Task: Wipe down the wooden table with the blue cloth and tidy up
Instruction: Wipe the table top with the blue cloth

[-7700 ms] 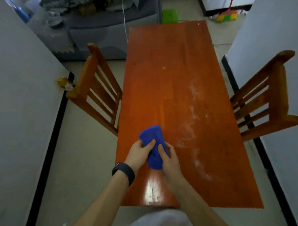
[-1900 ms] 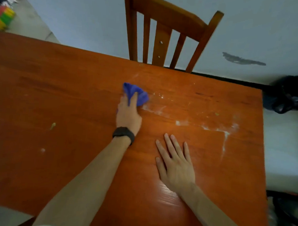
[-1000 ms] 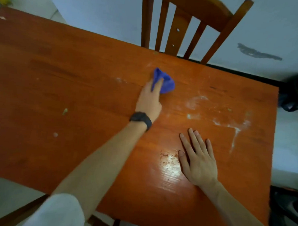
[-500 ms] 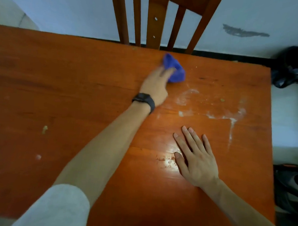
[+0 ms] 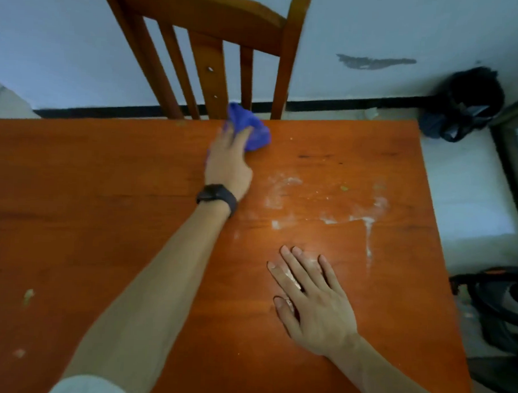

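**Clearly, the dirt lies nearer and to the right of the cloth**

The blue cloth sits bunched at the far edge of the wooden surface, right in front of the slats of a chair pushed up to that side. The left hand, a dark wristband at its wrist, lies on top of the wad with the fingers bent over it and holding it down. A bit of blue also shows at the hand's left side, so part of the cloth is under the palm.

The right hand rests flat on the surface with fingers spread and straight. It holds nothing and seems to serve only as a brace.

What matters for the coming stroke is direction. The white smears start just beside the left wrist and run off to the right. They lie between the cloth and the right hand, toward the person. Judging from that, the cloth needs to be drawn back and rightward, and the left hand is both the nearer one and the one already on it. A pale crumb lies well apart on the near left, likely a later pass.
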`<state>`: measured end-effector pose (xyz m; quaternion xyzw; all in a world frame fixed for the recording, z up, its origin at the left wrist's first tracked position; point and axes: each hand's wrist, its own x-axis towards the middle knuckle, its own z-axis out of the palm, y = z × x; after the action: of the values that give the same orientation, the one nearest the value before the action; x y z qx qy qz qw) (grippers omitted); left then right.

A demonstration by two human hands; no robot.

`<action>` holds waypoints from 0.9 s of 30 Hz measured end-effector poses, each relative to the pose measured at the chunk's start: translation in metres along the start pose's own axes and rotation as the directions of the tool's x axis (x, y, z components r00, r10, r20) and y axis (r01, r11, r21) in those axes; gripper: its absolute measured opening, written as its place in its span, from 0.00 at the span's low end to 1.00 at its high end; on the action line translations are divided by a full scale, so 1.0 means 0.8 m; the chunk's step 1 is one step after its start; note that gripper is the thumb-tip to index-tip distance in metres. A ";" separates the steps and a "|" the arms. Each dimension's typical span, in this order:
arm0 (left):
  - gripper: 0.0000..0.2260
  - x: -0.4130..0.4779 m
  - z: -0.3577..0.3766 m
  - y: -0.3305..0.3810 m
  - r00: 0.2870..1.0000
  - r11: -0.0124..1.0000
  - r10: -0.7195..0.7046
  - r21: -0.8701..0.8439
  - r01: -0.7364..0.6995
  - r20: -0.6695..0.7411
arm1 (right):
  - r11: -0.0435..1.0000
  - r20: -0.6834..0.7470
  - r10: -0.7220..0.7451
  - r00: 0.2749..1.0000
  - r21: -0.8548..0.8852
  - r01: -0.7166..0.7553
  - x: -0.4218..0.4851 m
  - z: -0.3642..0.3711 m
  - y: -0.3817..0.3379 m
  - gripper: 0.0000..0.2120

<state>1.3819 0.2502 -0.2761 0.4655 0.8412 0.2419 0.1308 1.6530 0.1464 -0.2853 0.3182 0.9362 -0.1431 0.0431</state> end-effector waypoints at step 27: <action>0.22 0.015 0.122 0.269 0.923 0.943 0.292 -0.239 -0.233 0.250 | 0.651 0.058 0.670 0.740 0.434 -0.623 -0.074 -0.062 0.233 0.39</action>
<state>1.5738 0.3847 -0.2448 0.5882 0.7143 0.2736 0.2625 1.8139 0.2674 -0.2721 0.6395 0.7067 -0.3014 -0.0294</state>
